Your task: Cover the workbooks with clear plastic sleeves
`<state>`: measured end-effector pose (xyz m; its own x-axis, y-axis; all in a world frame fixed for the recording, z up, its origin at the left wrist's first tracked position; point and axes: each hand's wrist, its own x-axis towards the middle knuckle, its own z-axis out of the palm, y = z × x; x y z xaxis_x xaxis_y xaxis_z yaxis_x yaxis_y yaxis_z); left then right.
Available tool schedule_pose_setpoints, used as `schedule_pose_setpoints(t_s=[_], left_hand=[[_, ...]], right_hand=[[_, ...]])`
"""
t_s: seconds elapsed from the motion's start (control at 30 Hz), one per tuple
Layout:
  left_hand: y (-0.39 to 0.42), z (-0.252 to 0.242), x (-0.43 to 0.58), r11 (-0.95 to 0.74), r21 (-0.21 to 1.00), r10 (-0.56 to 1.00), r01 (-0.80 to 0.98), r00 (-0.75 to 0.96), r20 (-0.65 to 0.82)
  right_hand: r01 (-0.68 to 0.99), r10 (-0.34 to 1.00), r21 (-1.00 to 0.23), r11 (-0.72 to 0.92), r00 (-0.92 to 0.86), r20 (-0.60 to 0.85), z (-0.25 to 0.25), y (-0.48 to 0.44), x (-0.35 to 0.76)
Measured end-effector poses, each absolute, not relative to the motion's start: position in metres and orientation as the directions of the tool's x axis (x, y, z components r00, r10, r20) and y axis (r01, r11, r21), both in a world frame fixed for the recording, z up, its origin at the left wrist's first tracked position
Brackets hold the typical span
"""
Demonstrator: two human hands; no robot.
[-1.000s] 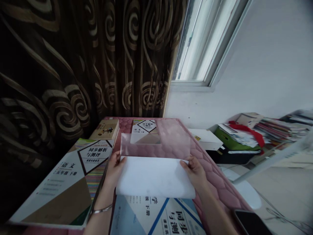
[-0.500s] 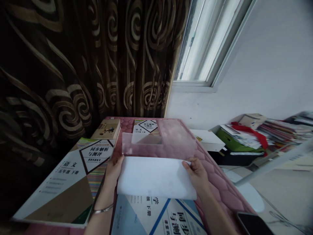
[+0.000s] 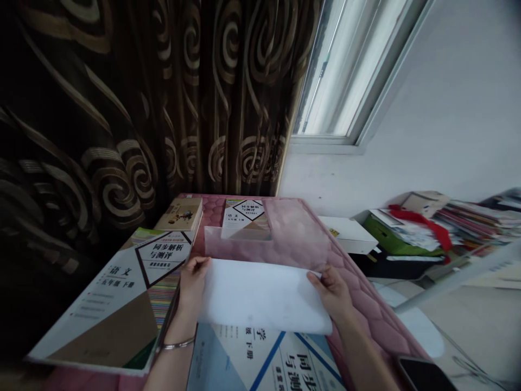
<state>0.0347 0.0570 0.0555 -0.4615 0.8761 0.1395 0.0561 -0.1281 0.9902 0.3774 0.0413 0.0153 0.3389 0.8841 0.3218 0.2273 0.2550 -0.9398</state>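
A white sheet (image 3: 266,296), which looks like paper, stretches between my hands over the top part of a blue workbook (image 3: 264,358). My left hand (image 3: 195,279) pinches the sheet's upper left corner; a silver bangle circles that wrist. At the upper right corner, my right hand (image 3: 336,290) grips it between thumb and fingers. Whether the sheet is joined to the workbook cannot be made out. Just beyond its upper edge lies a clear plastic sheet (image 3: 297,225), partly over a smaller workbook (image 3: 244,217).
A large workbook (image 3: 106,309) lies on the left, with a brown book (image 3: 181,214) behind it. A pink quilted cover (image 3: 370,315) spreads underneath. To the right are a phone (image 3: 423,374), a white box (image 3: 348,236) and piled papers (image 3: 399,231). A dark curtain (image 3: 183,98) hangs behind.
Both hands still hold the white sheet by its upper corners. Its upper right corner sits slightly lower now. The whole view has shifted a little.
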Motion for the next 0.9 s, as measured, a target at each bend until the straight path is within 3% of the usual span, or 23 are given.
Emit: schedule_pose_setpoints(t_s=[0.27, 0.5, 0.63, 0.9], left_hand=[[0.062, 0.058, 0.032, -0.095, 0.994, 0.874, -0.055, -0.483, 0.057], [0.052, 0.075, 0.035, 0.202, 0.956, 0.922, -0.214, -0.288, -0.259], [0.051, 0.077, 0.036, 0.156, 0.965, 0.935, -0.211, -0.284, -0.214], [0.057, 0.058, 0.032, 0.085, 0.996, 0.937, -0.04, -0.337, -0.093]], right_hand=[[0.203, 0.891, -0.953, 0.224, 0.354, 0.284, 0.016, 0.04, 0.375], [0.199, 0.887, -0.957, 0.211, 0.372, 0.272, 0.019, 0.039, 0.373], [0.187, 0.887, -0.957, 0.222, 0.369, 0.278, 0.021, 0.039, 0.372], [0.093, 0.914, -0.973, 0.21, 0.335, 0.23, 0.027, 0.034, 0.372]])
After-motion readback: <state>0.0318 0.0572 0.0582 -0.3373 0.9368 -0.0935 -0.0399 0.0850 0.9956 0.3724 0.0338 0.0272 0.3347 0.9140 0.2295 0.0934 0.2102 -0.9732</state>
